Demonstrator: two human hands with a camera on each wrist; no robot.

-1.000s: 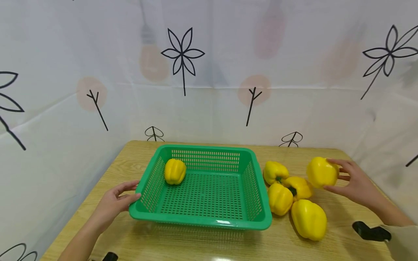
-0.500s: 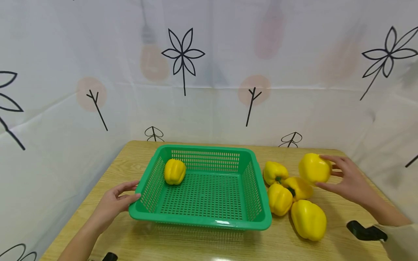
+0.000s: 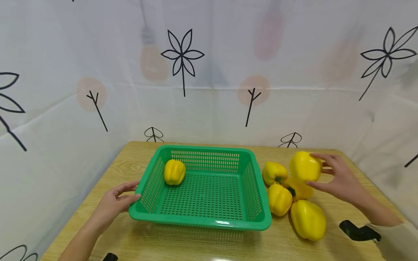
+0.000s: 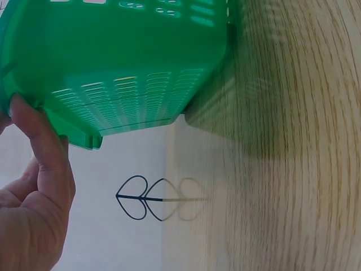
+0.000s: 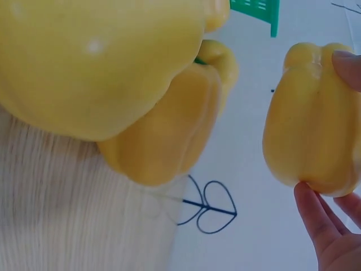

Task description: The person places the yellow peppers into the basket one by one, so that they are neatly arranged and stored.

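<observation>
My right hand (image 3: 339, 177) holds a yellow bell pepper (image 3: 305, 166) between thumb and fingers, raised over the other peppers right of the basket. In the right wrist view this held bell pepper (image 5: 313, 121) stands apart from the ones on the table. My left hand (image 3: 115, 199) grips the left rim of a green plastic basket (image 3: 202, 222), thumb on top and fingers beneath; the left wrist view shows the fingers (image 4: 48, 147) curled at the rim. One yellow bell pepper (image 3: 174, 172) lies inside the basket near its back left corner.
Several yellow bell peppers rest right of the basket: a back one (image 3: 275, 172), a middle one (image 3: 279, 200), a front one (image 3: 308, 220) and a partly covered one (image 3: 301, 190). The wooden table (image 3: 183, 246) ends at a patterned white cloth (image 3: 209, 116) behind.
My right hand has moved left and slightly up with the held bell pepper, toward the basket. My left hand and the basket have stayed in place.
</observation>
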